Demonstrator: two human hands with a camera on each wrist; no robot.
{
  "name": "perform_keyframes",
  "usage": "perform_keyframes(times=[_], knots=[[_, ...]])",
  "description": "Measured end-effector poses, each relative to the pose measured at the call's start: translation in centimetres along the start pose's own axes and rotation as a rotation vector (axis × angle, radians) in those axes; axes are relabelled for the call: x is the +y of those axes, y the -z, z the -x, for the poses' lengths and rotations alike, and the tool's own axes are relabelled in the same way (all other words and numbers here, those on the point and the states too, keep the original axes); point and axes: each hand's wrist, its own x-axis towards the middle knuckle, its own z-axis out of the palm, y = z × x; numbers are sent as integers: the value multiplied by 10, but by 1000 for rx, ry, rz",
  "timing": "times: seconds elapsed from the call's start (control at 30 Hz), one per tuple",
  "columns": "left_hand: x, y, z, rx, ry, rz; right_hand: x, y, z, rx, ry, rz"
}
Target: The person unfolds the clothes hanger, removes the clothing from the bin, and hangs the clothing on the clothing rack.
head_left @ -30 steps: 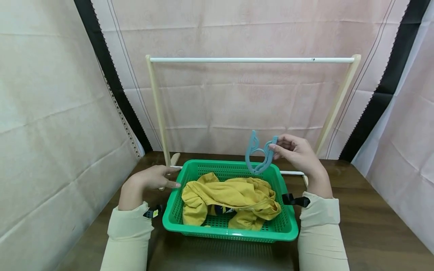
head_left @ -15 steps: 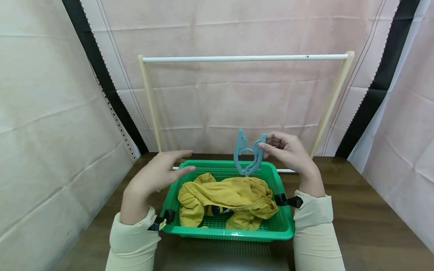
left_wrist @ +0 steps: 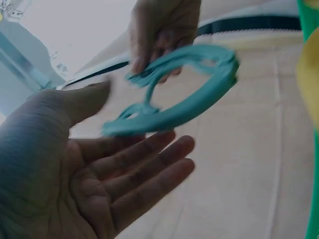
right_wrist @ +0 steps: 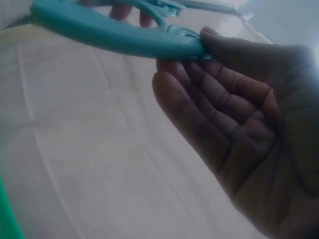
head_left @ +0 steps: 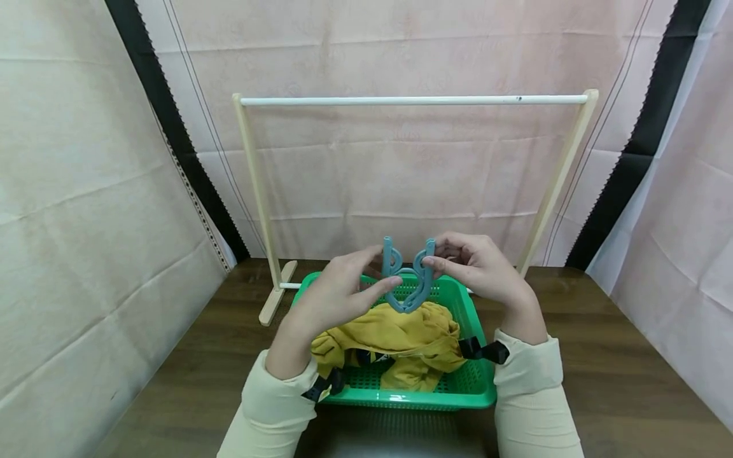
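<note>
A light-blue plastic folding clothes hanger [head_left: 424,287] is held up over the basket in the head view, its two arms folded upward into a U. My right hand [head_left: 480,267] pinches one arm near its end between thumb and fingers, as the right wrist view confirms. Around the other arm stands my left hand [head_left: 335,289]; in the left wrist view its fingers [left_wrist: 149,167] are fairly straight under the hanger [left_wrist: 192,108] and the thumb is apart from it. Below, a crumpled yellow garment [head_left: 401,327] with a dark patch lies in a green basket [head_left: 412,399].
Behind the basket stands a rack with a white top bar [head_left: 412,100], cream side posts [head_left: 558,184] and a foot [head_left: 277,296] on the left. A dark wooden table [head_left: 618,369] bears everything. Pale cloth walls [head_left: 114,222] close in the sides and back.
My left hand has left the basket's left rim and moved right, up to the hanger. My right hand has brought the hanger left and slightly down, towards the middle.
</note>
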Motion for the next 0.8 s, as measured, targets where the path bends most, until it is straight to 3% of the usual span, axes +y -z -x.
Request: perform_keyframes(times=[0.23, 0.47, 0.63, 0.8], knots=[[-1, -5, 2, 122, 44, 105, -2, -7, -3, 31, 0, -22], [3, -2, 3, 125, 171, 211, -7, -9, -3, 41, -36, 6], [5, 0, 1, 166, 161, 176, -10, -9, -6, 60, -35, 39], [3, 0, 5, 150, 174, 190, -9, -12, -4, 64, -39, 46]])
